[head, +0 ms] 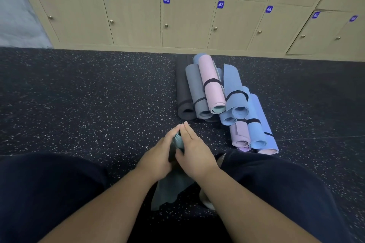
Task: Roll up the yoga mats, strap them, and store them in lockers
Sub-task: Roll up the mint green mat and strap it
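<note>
A rolled teal-grey yoga mat [171, 185] stands on end between my knees, and its top end shows between my palms. My left hand [160, 154] presses its left side with straight fingers. My right hand [194, 154] presses the right side, fingers straight and fingertips meeting the left hand's over the roll. A dark strap seems to lie under my palms, mostly hidden. A pile of rolled mats [227, 102] with black straps lies on the floor ahead to the right: a black one, grey, pink, blue and lilac ones.
A row of wooden lockers [185, 21] numbered 50 to 44 runs along the far side, all doors shut except number 45 [324, 31], which looks slightly ajar. The floor [88, 94] is dark speckled rubber. My dark trouser legs fill both lower corners.
</note>
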`<control>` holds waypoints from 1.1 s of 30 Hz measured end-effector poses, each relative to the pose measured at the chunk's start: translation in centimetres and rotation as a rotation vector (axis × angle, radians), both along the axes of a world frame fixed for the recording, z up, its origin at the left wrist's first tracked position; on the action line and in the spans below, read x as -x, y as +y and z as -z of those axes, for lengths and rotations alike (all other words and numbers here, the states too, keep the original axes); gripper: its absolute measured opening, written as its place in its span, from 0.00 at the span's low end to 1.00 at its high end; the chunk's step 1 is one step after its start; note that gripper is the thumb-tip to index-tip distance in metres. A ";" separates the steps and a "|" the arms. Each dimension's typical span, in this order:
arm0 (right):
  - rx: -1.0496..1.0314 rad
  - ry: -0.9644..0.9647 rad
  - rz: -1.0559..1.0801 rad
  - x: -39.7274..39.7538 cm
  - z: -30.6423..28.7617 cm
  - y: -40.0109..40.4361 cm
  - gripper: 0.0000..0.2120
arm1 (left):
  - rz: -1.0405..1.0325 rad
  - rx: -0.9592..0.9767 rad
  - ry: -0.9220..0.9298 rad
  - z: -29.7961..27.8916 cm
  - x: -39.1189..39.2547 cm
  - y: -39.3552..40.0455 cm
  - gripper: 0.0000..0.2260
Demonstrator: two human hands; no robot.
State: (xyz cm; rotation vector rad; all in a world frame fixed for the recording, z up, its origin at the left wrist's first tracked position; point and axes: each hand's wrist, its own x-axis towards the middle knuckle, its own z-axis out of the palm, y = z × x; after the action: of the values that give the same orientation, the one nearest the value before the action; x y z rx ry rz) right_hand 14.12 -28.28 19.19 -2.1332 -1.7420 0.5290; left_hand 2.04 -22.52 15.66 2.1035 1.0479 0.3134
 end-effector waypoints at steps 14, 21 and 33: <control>-0.207 0.174 0.153 -0.6 -1.8 -1.0 0.15 | -0.127 -0.082 0.044 -2.8 -0.8 -1.9 0.33; -0.444 0.233 0.213 -1.0 -4.3 -1.4 0.07 | -0.109 -0.385 -0.119 -4.9 -0.5 -2.2 0.18; -0.522 0.302 0.193 -0.6 -4.7 -3.5 0.05 | 0.117 -0.465 -0.126 -9.2 1.2 -1.6 0.12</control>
State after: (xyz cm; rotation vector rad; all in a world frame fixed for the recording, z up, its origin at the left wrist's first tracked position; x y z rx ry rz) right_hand 14.69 -31.77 23.88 -1.7226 -1.3129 0.2831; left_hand 0.82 -24.14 24.86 2.5041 0.8293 0.6743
